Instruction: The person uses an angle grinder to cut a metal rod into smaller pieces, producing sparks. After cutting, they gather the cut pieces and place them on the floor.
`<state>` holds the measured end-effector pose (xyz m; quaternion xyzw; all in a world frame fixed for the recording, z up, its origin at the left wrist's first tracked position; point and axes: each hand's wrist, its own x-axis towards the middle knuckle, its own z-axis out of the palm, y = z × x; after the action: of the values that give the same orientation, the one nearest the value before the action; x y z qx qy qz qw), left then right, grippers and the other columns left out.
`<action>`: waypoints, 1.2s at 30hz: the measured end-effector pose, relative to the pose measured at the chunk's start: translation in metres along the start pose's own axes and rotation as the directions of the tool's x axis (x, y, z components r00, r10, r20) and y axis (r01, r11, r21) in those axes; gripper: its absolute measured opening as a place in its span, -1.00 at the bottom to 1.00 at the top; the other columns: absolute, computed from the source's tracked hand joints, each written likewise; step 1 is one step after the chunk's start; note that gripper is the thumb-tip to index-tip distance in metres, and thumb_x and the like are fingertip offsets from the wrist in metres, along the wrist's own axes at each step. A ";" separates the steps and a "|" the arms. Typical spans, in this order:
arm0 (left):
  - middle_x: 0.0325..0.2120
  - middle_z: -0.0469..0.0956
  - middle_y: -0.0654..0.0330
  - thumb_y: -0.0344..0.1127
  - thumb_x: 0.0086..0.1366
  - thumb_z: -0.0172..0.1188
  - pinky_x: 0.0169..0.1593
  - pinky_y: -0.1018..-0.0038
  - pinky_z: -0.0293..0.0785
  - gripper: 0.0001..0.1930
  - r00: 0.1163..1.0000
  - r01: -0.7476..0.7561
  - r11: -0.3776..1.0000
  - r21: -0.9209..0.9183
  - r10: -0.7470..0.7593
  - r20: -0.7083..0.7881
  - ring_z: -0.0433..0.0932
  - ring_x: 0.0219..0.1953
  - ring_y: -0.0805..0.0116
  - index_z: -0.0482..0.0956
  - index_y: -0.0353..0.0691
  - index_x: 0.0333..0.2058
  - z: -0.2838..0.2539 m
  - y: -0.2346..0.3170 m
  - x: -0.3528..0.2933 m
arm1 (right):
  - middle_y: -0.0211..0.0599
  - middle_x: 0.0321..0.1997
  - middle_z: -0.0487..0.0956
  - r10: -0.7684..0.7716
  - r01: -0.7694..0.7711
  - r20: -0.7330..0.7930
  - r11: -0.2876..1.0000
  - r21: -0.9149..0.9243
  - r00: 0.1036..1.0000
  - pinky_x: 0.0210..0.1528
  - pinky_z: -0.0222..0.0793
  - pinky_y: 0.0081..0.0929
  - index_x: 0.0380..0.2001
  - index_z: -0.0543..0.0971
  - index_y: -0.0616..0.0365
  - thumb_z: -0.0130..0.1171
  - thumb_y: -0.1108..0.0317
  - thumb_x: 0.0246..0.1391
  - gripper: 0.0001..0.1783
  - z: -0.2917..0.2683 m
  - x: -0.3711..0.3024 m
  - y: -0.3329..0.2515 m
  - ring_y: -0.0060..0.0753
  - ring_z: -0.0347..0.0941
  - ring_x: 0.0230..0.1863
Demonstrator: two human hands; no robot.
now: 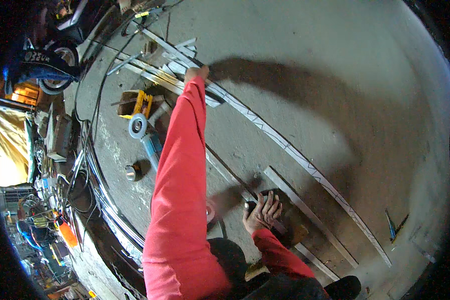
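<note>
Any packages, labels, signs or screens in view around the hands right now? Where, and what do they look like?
Lettered tyre sidewall: top left, black curved rubber with pale markings.
Yellow box-like thing: on the floor left of the left hand, angular, possibly a tool or case.
No screens or signs visible.

Left hand (196, 73) grasps metal strip (265, 127), right hand (261, 213) braced

We wear long bright red sleeves, creased along both arms, ending at bare hands: left hand (196, 73) at upper centre, right hand (261, 213) at lower centre. Dark trousers and shoe fill the bottom edge.
</note>
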<state>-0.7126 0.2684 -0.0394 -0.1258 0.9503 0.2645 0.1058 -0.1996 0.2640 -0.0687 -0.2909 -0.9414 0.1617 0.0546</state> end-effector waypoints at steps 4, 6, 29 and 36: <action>-0.13 0.57 -0.04 -0.17 -0.01 0.08 0.05 0.29 0.42 -0.56 0.995 -0.085 0.986 0.146 0.076 0.064 0.53 -0.03 0.04 0.62 -0.32 -0.20 0.005 -0.003 0.009 | 0.01 0.31 0.10 0.005 -0.006 0.027 1.000 0.020 1.000 0.25 -0.19 0.29 0.08 0.27 0.03 0.09 -0.04 0.00 -0.37 -0.002 0.000 0.000 0.23 -0.03 0.30; -0.14 0.57 -0.07 -0.16 -0.01 0.08 0.04 0.29 0.42 -0.56 0.998 0.044 0.999 -0.024 -0.043 0.037 0.53 -0.02 0.04 0.61 -0.32 -0.19 0.007 -0.007 0.013 | 0.05 0.32 0.07 0.002 -0.001 0.067 1.000 -0.017 0.998 0.28 -0.22 0.22 0.08 0.26 0.11 0.11 0.01 -0.05 -0.33 -0.003 -0.001 -0.001 0.23 -0.07 0.32; -0.34 0.59 0.14 0.02 0.18 0.13 -0.23 0.35 0.44 -0.60 0.175 0.237 0.818 -0.524 0.495 0.851 0.52 -0.39 0.28 0.58 -0.22 -0.24 0.152 -0.041 -0.450 | -0.01 0.32 0.11 0.075 -0.048 0.272 0.993 -0.105 0.959 0.27 -0.23 0.21 0.08 0.30 0.08 0.02 -0.05 0.05 -0.39 -0.004 -0.005 -0.003 0.19 -0.09 0.34; -0.37 0.59 0.15 -0.08 -0.01 0.32 -0.22 0.31 0.46 -0.56 -0.585 -0.201 0.511 -0.836 0.622 0.521 0.54 -0.32 0.21 0.54 -0.17 -0.17 0.109 -0.021 -0.449 | 0.01 0.29 0.12 0.145 -0.082 0.425 0.983 -0.162 0.893 0.29 -0.24 0.15 0.04 0.30 0.12 0.08 0.00 0.02 -0.40 -0.003 -0.003 -0.004 0.15 -0.06 0.32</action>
<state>-0.2669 0.3908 -0.0209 0.5807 0.3551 0.3922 0.6187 -0.1983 0.2600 -0.0641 -0.3050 -0.9202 0.1591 -0.1870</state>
